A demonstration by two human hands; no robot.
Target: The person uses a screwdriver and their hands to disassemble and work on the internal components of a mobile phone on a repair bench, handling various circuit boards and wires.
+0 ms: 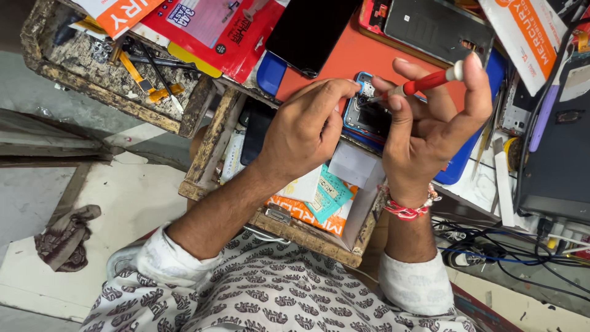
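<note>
Seen from above at a cluttered repair bench. Left hand (304, 132) arched palm-down, fingers curled, index fingertip pressed on the upper left corner of an opened smartphone (367, 117) with a blue rim, pinning it in place. Right hand (430, 117) raised just beside it, wrist bent, thumb and fingers pinched narrow around a red-handled screwdriver (424, 82), index finger capping its white end, tip angled down into the phone's exposed top edge. Phone lying on an orange mat (362, 52), partly hidden under both hands. Red-and-white thread bracelet (407, 209) on the right wrist. Above, a dark phone screen (310, 27) and a second back-open handset (436, 24). Below the hands, an open wooden drawer (209, 154) crammed with paper packets. At left, a grimy wooden tray (67, 71) holding yellow tweezers (142, 80). At right, tangled cables (510, 246).
</note>
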